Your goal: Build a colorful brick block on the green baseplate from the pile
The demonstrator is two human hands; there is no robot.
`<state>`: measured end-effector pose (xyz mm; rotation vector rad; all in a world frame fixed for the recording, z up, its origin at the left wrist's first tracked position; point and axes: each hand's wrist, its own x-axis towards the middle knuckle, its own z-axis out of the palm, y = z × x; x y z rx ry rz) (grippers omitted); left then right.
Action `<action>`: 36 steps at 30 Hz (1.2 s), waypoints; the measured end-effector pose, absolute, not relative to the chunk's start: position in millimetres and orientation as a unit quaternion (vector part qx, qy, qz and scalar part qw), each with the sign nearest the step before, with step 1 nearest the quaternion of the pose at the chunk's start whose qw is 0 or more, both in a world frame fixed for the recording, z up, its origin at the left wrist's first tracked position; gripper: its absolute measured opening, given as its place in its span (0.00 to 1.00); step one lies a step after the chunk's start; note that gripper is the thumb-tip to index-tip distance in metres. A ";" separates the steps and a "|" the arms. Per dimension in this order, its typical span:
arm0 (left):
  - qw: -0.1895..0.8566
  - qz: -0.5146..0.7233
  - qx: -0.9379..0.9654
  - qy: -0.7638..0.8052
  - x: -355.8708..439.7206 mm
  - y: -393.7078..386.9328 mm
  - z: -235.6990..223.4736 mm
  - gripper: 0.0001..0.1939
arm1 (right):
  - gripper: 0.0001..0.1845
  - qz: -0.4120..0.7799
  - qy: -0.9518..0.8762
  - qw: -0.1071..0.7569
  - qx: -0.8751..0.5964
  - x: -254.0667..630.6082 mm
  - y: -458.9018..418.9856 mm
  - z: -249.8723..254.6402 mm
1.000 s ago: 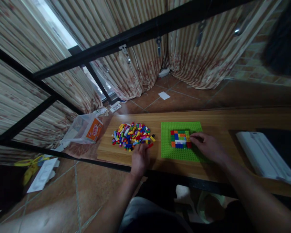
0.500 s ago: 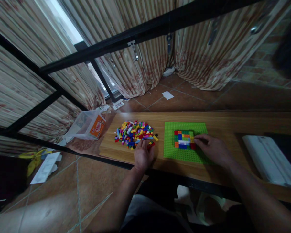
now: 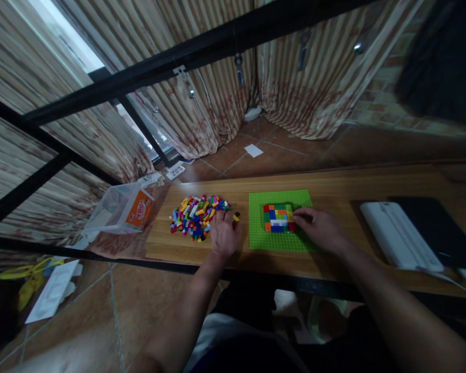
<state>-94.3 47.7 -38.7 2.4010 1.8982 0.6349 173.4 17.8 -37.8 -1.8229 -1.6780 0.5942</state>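
A green studded baseplate (image 3: 256, 241) lies on the wooden table (image 3: 334, 181), bearing a roughly square patch of joined coloured toy bricks (image 3: 279, 217). My right hand (image 3: 322, 228) reaches in from the right, thumb and forefinger closed together at the patch's right edge. Whatever sits between those fingertips is hidden. To the left of the plate is a heap of loose toy bricks (image 3: 194, 215). My left hand (image 3: 224, 235) rests at the heap's right side, fingers stretched forward over the bricks and thumb apart. A yellow and black brick piece (image 3: 236, 216) shows beside its thumb.
A clear plastic box (image 3: 114, 207) with an orange label lies past the table's left end. On the right, a white device (image 3: 399, 235) with a cable stands beside a dark flat panel (image 3: 438, 228). Black metal bars (image 3: 147, 72) cross in front of striped curtains.
My left hand has shifted from the heap's near right corner further onto its right side. The right hand stays at the patch's right edge. The whole view has turned slightly right.
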 end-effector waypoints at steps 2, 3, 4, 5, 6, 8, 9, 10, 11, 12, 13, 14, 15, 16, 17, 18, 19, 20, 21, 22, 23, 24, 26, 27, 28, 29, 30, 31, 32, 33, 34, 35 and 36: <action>0.010 0.223 0.773 0.593 -94.2 48.1 -38.7 0.13 | 0.14 0.223 -0.625 0.292 -0.689 173.2 18.0 -35.7; 0.014 0.233 0.774 0.588 -94.0 47.8 -38.5 0.14 | 0.13 0.223 -0.623 0.292 -0.690 173.1 18.1 -34.8; 0.021 0.242 0.774 0.584 -93.9 47.3 -38.3 0.14 | 0.13 0.223 -0.622 0.293 -0.691 173.1 18.1 -34.0; 0.032 0.248 0.774 0.582 -93.7 46.6 -38.2 0.14 | 0.13 0.222 -0.623 0.295 -0.690 173.2 18.1 -33.5; 0.046 0.251 0.773 0.580 -93.7 45.7 -38.2 0.14 | 0.13 0.220 -0.624 0.297 -0.688 173.3 18.0 -33.3; 0.077 0.254 0.769 0.581 -93.7 43.4 -38.2 0.15 | 0.12 0.219 -0.625 0.300 -0.686 173.5 17.7 -33.5; 0.092 0.255 0.766 0.583 -93.6 42.0 -38.2 0.15 | 0.12 0.219 -0.625 0.301 -0.686 173.6 17.6 -33.9; 0.107 0.258 0.762 0.585 -93.3 40.5 -38.0 0.16 | 0.12 0.219 -0.625 0.301 -0.686 173.8 17.5 -34.3; 0.121 0.261 0.757 0.586 -92.6 39.0 -37.7 0.16 | 0.13 0.220 -0.624 0.301 -0.687 173.9 17.5 -34.7; 0.137 0.268 0.752 0.586 -91.4 37.4 -37.2 0.16 | 0.13 0.220 -0.624 0.301 -0.687 174.1 17.5 -35.1; 0.155 0.276 0.748 0.583 -89.7 35.8 -36.5 0.16 | 0.13 0.221 -0.624 0.300 -0.687 174.1 17.5 -35.3; 0.176 0.286 0.744 0.577 -87.3 34.4 -35.8 0.15 | 0.13 0.223 -0.625 0.298 -0.686 174.2 17.6 -35.3; 0.200 0.298 0.740 0.569 -84.5 33.0 -35.2 0.15 | 0.13 0.224 -0.626 0.297 -0.685 174.2 17.6 -35.2; 0.225 0.311 0.734 0.560 -81.2 31.7 -34.7 0.14 | 0.14 0.225 -0.627 0.295 -0.685 174.2 17.6 -35.0; 0.249 0.325 0.727 0.552 -77.6 30.5 -34.3 0.14 | 0.14 0.224 -0.627 0.295 -0.685 174.1 17.6 -34.8; 0.272 0.338 0.717 0.546 -73.9 29.4 -34.1 0.14 | 0.14 0.222 -0.627 0.296 -0.686 174.1 17.5 -34.5; 0.293 0.351 0.706 0.541 -70.3 28.3 -33.9 0.15 | 0.14 0.220 -0.627 0.297 -0.686 174.1 17.4 -34.3; 0.314 0.362 0.695 0.536 -66.7 27.2 -33.7 0.15 | 0.14 0.218 -0.626 0.299 -0.687 174.2 17.3 -34.0; 0.333 0.372 0.684 0.532 -63.4 26.0 -33.4 0.16 | 0.14 0.216 -0.625 0.300 -0.687 174.2 17.2 -33.9; 0.351 0.379 0.676 0.526 -60.2 24.9 -32.9 0.16 | 0.14 0.215 -0.625 0.301 -0.687 174.2 17.1 -33.7; 0.367 0.384 0.669 0.520 -57.3 23.7 -32.2 0.16 | 0.14 0.216 -0.625 0.302 -0.687 174.1 17.1 -33.5; 0.380 0.387 0.665 0.513 -54.7 22.7 -31.3 0.15 | 0.14 0.217 -0.625 0.303 -0.686 174.0 17.1 -33.2; 0.401 0.387 0.662 0.501 -50.0 20.9 -29.2 0.14 | 0.14 0.220 -0.623 0.305 -0.686 173.4 17.4 -32.3; 0.406 0.387 0.662 0.497 -47.8 20.3 -28.1 0.14 | 0.13 0.220 -0.622 0.306 -0.687 173.0 17.5 -31.7; 0.407 0.385 0.663 0.495 -45.7 19.8 -27.0 0.14 | 0.13 0.220 -0.621 0.306 -0.687 172.7 17.6 -31.0; 0.403 0.383 0.667 0.496 -43.6 19.4 -25.9 0.14 | 0.13 0.219 -0.620 0.306 -0.688 172.3 17.6 -30.3; 0.395 0.377 0.674 0.497 -41.3 19.1 -24.8 0.14 | 0.13 0.220 -0.620 0.306 -0.688 172.0 17.6 -29.6; 0.383 0.368 0.685 0.499 -38.8 18.8 -23.6 0.14 | 0.13 0.221 -0.621 0.306 -0.687 171.8 17.5 -29.0; 0.369 0.353 0.700 0.500 -35.9 18.5 -22.4 0.14 | 0.13 0.222 -0.623 0.306 -0.685 171.6 17.5 -28.6; 0.353 0.334 0.718 0.499 -32.7 18.3 -21.2 0.14 | 0.12 0.222 -0.625 0.307 -0.683 171.5 17.4 -28.2; 0.336 0.312 0.736 0.499 -29.2 18.3 -20.0 0.15 | 0.12 0.222 -0.626 0.310 -0.681 171.4 17.4 -27.9; 0.319 0.289 0.753 0.498 -25.3 18.4 -18.9 0.15 | 0.12 0.220 -0.627 0.313 -0.679 171.4 17.4 -27.7; 0.300 0.267 0.770 0.497 -21.1 18.8 -18.1 0.16 | 0.12 0.219 -0.627 0.317 -0.677 171.3 17.5 -27.5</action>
